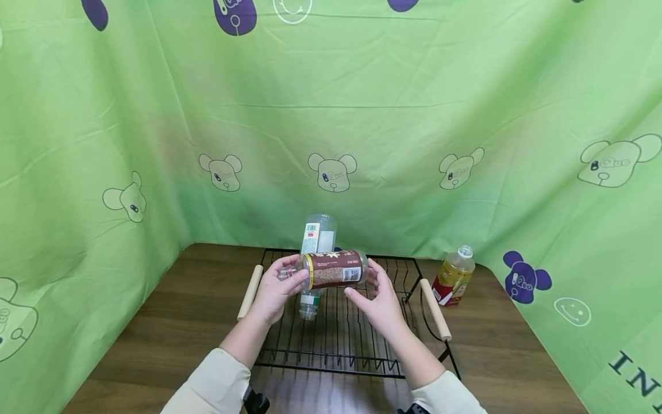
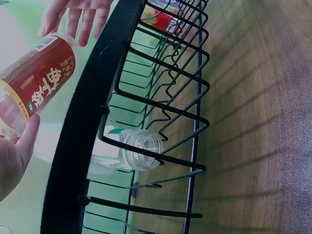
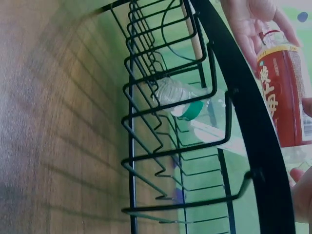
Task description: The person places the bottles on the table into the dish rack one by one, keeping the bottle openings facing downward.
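A clear plastic bottle with a brownish-red label lies sideways above the rack, held up between both hands. My left hand grips its neck end, thumb in front and fingers behind. At the base end, the fingers of my right hand extend against the bottle, while the thumb stands apart below it. Behind and under it, a second clear bottle with a white label lies in the black wire rack. In the left wrist view its uncapped mouth points toward the rack's near side.
The rack has pale wooden handles, one on the left and one on the right. To its right a bottle with a yellow and red label stands on the brown wooden table. A green printed curtain surrounds the table.
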Action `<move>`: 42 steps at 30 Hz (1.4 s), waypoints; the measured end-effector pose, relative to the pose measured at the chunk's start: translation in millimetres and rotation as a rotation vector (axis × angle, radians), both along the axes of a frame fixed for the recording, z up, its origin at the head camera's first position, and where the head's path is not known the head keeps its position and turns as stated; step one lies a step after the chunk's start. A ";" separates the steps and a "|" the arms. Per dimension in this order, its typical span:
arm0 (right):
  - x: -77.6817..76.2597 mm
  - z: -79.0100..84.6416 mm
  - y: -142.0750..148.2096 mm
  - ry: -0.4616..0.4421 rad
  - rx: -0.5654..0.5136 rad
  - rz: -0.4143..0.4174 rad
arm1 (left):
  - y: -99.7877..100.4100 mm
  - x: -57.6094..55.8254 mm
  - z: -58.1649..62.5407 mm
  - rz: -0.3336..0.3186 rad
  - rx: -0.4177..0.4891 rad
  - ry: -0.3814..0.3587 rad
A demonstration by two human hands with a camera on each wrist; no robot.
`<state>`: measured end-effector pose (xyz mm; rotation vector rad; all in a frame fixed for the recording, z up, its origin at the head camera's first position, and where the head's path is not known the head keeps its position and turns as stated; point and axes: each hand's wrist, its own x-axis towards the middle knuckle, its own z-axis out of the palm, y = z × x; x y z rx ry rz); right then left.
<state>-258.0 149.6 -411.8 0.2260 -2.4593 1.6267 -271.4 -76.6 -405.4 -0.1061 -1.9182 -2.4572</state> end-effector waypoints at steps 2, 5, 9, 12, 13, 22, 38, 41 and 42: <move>0.2 0.6 -1.5 -0.001 -0.007 0.002 | 0.0 0.5 -0.3 -0.019 -0.001 0.001; -0.1 1.9 -3.3 0.000 -0.034 -0.001 | -0.3 0.9 -2.0 -0.057 -0.012 0.007; -1.0 5.1 -5.9 -0.009 -0.125 0.008 | 1.8 1.9 -5.1 -0.103 -0.042 0.013; -1.8 7.1 -9.0 -0.021 -0.193 0.005 | 5.5 2.7 -7.9 -0.128 -0.081 0.019; -2.0 7.4 -10.2 -0.022 -0.206 -0.003 | 7.0 3.0 -9.0 -0.133 -0.091 0.017; 1.1 14.3 -19.2 -0.020 -0.276 -0.091 | 15.6 6.6 -12.3 -0.124 -0.163 0.023; -0.2 14.2 -30.1 -0.068 -0.485 -0.164 | 20.6 5.2 -14.9 -0.131 -0.255 0.085; -2.4 14.8 -29.1 -0.068 -0.485 -0.171 | 20.3 5.3 -14.2 -0.147 -0.262 0.084; -3.5 15.2 -28.5 -0.067 -0.478 -0.174 | 19.9 5.3 -14.1 -0.151 -0.262 0.086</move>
